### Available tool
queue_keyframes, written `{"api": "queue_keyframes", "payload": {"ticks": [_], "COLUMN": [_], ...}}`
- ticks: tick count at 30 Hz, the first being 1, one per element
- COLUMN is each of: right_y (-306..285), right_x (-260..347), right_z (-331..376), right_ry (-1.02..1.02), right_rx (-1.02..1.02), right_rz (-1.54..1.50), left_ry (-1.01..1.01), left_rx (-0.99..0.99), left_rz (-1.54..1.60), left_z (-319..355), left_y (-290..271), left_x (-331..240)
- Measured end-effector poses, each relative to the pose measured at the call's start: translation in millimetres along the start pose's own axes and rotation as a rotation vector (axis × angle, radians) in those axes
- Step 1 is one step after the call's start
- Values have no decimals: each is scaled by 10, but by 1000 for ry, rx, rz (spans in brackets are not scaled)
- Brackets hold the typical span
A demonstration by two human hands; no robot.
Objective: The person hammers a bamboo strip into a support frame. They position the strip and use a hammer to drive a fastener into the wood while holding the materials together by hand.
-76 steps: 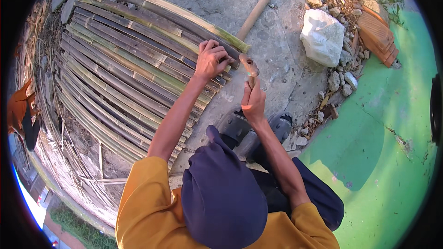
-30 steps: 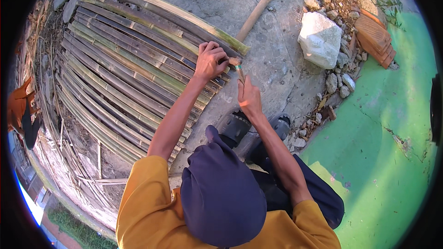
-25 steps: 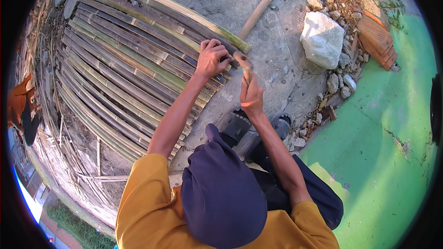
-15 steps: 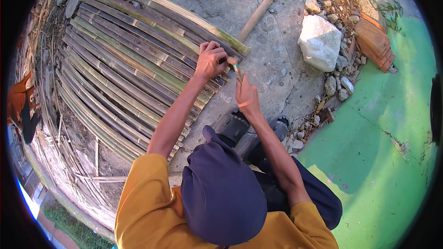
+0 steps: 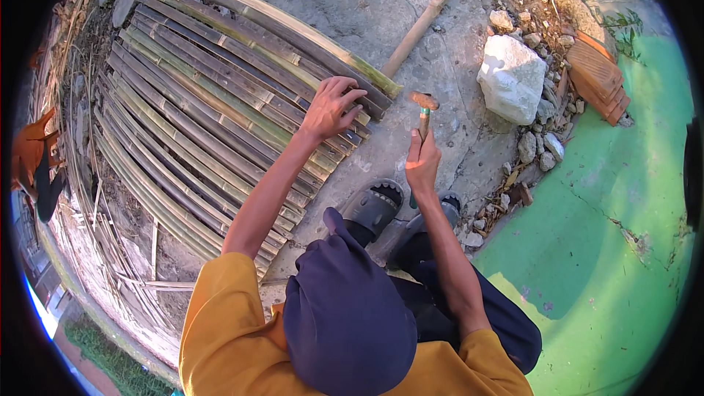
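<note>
My left hand (image 5: 334, 108) is over the right ends of split bamboo strips (image 5: 220, 95), its fingers loosely curled and the thumb and forefinger apart. Nothing shows between them, though the undersides of the fingers are hidden. My right hand (image 5: 422, 165) is wrapped round the handle of a hammer (image 5: 424, 100) with a rusty head and a green band below it. The hammer head is raised to the right of the strip ends, apart from them. The strips lie side by side like a slatted panel, with dark and greenish faces up.
A long wooden pole (image 5: 433, 15) lies beyond the strip ends. To the right are a large white rock (image 5: 511, 79), stacked orange tiles (image 5: 598, 77), rubble and a green painted floor (image 5: 587, 249). My grey clogs (image 5: 374, 209) are close below the hands. Loose thin strips lie at left.
The hammer has moved right, away from the strip ends by my left hand, with my right hand still round it. My left hand has stayed near the same place on the bamboo.
</note>
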State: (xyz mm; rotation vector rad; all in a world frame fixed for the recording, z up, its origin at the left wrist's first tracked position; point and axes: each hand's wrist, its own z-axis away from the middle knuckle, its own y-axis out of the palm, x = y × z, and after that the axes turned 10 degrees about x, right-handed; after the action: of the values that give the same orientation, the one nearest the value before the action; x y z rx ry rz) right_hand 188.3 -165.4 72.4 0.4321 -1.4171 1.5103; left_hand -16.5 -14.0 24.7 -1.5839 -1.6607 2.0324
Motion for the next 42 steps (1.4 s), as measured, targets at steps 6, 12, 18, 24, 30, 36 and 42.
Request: {"api": "queue_keyframes", "payload": {"ticks": [6,12,18,24,30,36,42], "right_y": [74,276,484,504,524,514,394], "right_x": [-9,-26,-46,-74,-69,7,19], "right_z": [-156,-349,-446,-424,-471,-517,-581], "right_ry": [6,-30,-33,67,87,132,123], "right_rx": [52,73,9,33,25,73,96], "right_rz": [14,102,52,29,87,86,60], "left_ry": [-13,-10,-33,-39,-17,-63,-147], "left_rx": [-26,10,64,78,61,152,340], "left_rz": [-80,-75,-51,7,-35,-57,-224], "left_z": [-8,-137,-184,-224,-267,-367,-599], "left_y": [0,-31,-47,-82,-148,-250,-276], "left_x": [138,133,187,223,220,259,235]}}
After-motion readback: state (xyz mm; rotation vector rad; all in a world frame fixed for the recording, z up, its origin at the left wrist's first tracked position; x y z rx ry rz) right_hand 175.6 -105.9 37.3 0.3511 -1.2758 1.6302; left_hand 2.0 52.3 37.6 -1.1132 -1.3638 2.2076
